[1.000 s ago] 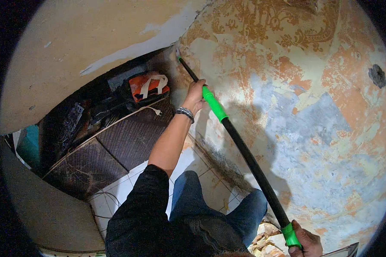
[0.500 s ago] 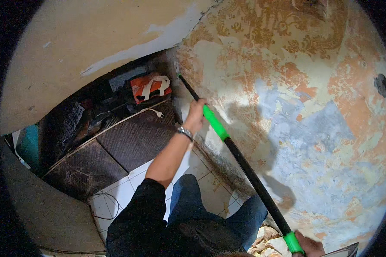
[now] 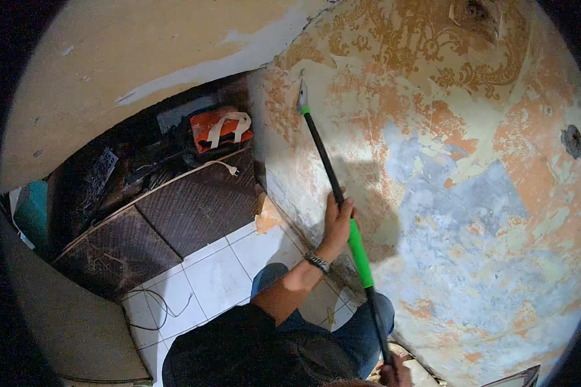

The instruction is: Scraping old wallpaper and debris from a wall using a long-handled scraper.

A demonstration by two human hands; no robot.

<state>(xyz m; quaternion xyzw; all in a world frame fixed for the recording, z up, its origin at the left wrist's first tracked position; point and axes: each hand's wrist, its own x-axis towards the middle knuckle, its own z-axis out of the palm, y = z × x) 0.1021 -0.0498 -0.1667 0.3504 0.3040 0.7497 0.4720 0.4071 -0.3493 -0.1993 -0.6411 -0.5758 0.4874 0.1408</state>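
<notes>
A long-handled scraper with a black pole and green sleeves slants up along the wall in front of me. Its narrow metal blade lies at the patchy wall, close to the corner; whether it touches cannot be told. My left hand, with a metal watch on the wrist, is wrapped round the pole just above the long green sleeve. Down by the lower edge, my right hand is closed on the pole's near end and partly cut off.
Left of the corner, a dark panelled box holds clutter, with a red bag and a white plug at its edge. A loose cable curls on white tiles. Peeled wallpaper scraps lie beside my leg; a tan scrap leans near the corner.
The scraper has swung more upright, its tip shifting up and right from the corner onto the wall. My left hand has come down and right; my right hand has moved left.
</notes>
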